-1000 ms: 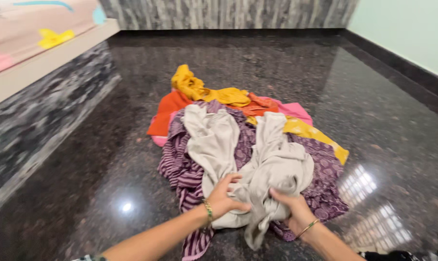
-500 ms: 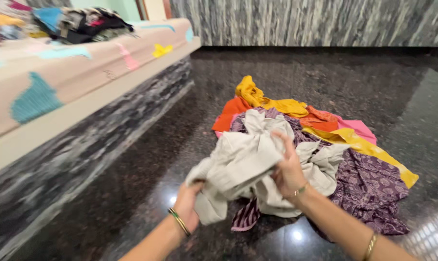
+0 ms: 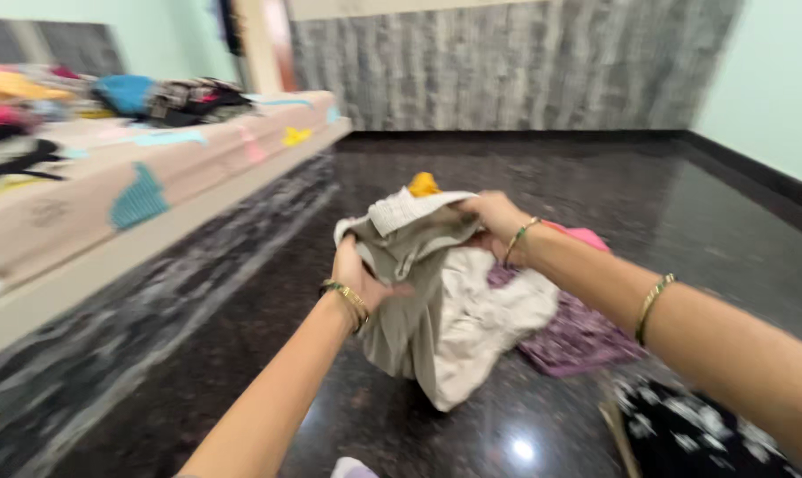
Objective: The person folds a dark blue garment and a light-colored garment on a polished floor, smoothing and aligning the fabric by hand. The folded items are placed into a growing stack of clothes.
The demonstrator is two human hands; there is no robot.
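A beige-grey garment (image 3: 445,310) hangs in the air in front of me, held by both hands. My left hand (image 3: 358,276) grips its left edge, with a bangle on the wrist. My right hand (image 3: 496,219) pinches the top edge near a paler ribbed part of the cloth. Behind and below the garment lies the pile of clothes on the dark floor: a purple patterned piece (image 3: 578,336), a pink piece (image 3: 587,237) and a bit of yellow cloth (image 3: 424,184). The garment hides most of the pile.
A raised platform (image 3: 153,195) with a pastel patterned cover runs along the left, with heaped clothes (image 3: 171,97) at its far end. Polished black granite floor (image 3: 595,177) stretches to a grey striped wall. A black-and-white patterned cloth (image 3: 702,434) lies at the lower right.
Both hands have lifted the beige-grey garment off the pile and raised it in front of me. The view has swung up and left, bringing more of the platform into sight.
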